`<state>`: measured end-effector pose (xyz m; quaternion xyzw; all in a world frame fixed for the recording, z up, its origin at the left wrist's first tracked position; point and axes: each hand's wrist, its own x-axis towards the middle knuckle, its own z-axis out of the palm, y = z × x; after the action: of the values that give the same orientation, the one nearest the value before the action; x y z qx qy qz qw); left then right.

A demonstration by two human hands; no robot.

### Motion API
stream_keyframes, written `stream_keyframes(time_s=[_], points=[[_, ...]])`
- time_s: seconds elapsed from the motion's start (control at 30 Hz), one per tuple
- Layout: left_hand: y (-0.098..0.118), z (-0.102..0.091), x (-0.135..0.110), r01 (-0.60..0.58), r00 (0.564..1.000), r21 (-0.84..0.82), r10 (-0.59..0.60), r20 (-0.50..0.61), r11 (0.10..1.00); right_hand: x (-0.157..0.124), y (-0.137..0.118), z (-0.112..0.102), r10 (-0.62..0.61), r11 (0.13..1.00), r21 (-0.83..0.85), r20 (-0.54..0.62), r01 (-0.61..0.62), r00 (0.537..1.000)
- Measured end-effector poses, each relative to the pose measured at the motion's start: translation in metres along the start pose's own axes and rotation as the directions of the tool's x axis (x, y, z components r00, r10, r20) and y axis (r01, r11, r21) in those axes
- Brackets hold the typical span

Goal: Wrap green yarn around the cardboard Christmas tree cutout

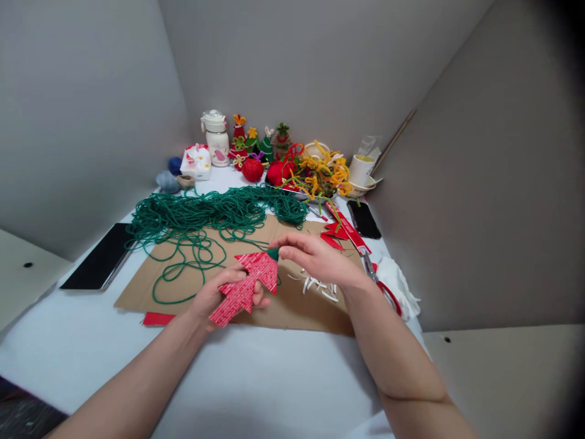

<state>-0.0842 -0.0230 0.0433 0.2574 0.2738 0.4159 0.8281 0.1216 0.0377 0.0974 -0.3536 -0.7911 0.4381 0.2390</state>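
Note:
My left hand (228, 288) grips a red tree-shaped cutout (242, 294) with pale printed lines, tilted with its tip to the upper right. Dark green yarn (273, 253) is wrapped round that tip. Fingers bent and pressed together, my right hand (315, 256) is closed at the wrapped tip, on the yarn there; its thumb lies along the near side. A loose strand runs back to a large tangled heap of green yarn (205, 210) behind the hands. Under both hands lies a brown cardboard sheet (297, 311).
Scissors (386, 291), white tissue (400, 283) and a phone (364, 219) lie at the right. White scraps (320, 286) rest on the cardboard. A black tablet (98, 257) is at left. Behind stand a white bottle (216, 140), small yarn trees (253, 141), yellow yarn pieces (326, 174) and a cup (361, 170).

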Motion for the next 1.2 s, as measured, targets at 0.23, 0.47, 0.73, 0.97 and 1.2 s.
stream_keyframes(time_s=[0.23, 0.47, 0.73, 0.97, 1.2], points=[[-0.0013, 0.0019, -0.0004, 0.004, 1.0, 0.01, -0.004, -0.025, 1.0, 0.0005, 0.0052, 0.0031, 0.048, 0.999, 0.007, -0.01, -0.048, 0.999], [-0.0003, 0.0021, -0.0003, -0.002, 1.0, 0.021, 0.002, -0.005, 1.0, 0.0005, 0.0018, 0.0021, 0.05, 0.999, -0.001, 0.011, -0.05, 0.999], [-0.0035, -0.0018, 0.0009, -0.014, 1.0, 0.021, 0.014, 0.018, 1.0, 0.001, 0.0034, 0.0016, 0.046, 0.994, 0.101, 0.021, -0.048, 0.999], [-0.0056, -0.0029, -0.0003, 0.007, 0.999, 0.01, -0.007, 0.05, 1.0, 0.0018, 0.0039, 0.0078, 0.091, 0.984, 0.152, 0.051, -0.097, 0.995], [-0.0018, -0.0007, 0.0001, -0.007, 1.0, 0.004, 0.007, 0.029, 1.0, 0.0011, -0.0001, 0.0001, 0.031, 0.998, 0.058, 0.025, -0.033, 0.999]])
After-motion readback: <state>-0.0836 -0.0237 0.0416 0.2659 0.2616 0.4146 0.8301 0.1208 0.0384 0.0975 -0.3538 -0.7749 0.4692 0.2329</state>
